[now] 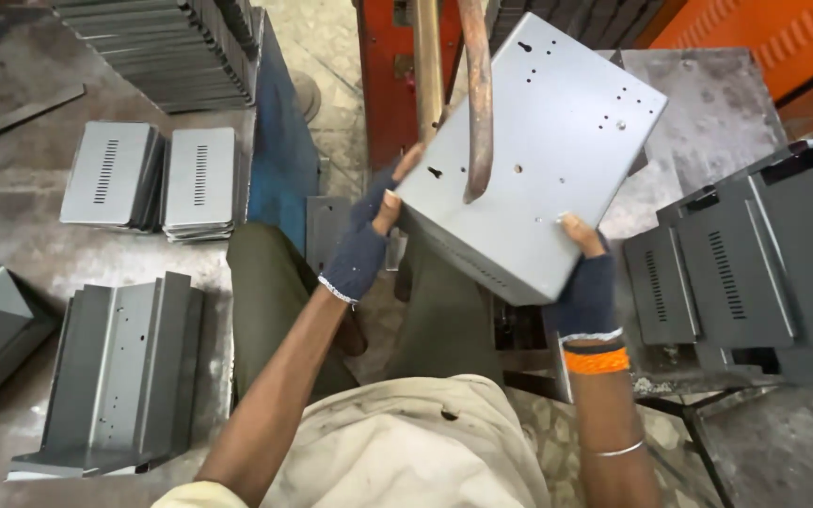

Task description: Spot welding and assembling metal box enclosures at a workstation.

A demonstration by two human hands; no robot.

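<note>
Left hand (369,235): gloved, gripping the grey metal panel's (538,150) left edge.
Right hand (583,273): gloved, pinching its lower corner.
Panel: held tilted under the curved copper arm (478,103).
Floor (11,216): vented grey covers (201,179) stacked left.

A plain grey metal casing (538,150), dotted with small dark punched holes, is showing between two hands in dark navy fingerless gloves, the left hand (366,240) cuffed in white, the right hand (583,282) edged in white and bright orange. A rust-brown curved rod (478,103) is crossing the grey face. Far behind, an orange-red machine frame (383,75) is glowing. At left, pale grey panels (152,177) are displaying dark slotted vent stripes; at right, darker grey housings (764,254) are repeating the stripe pattern. Olive trousers (270,282) and a stained cream shirt (406,442) are filling the near edge.
</note>
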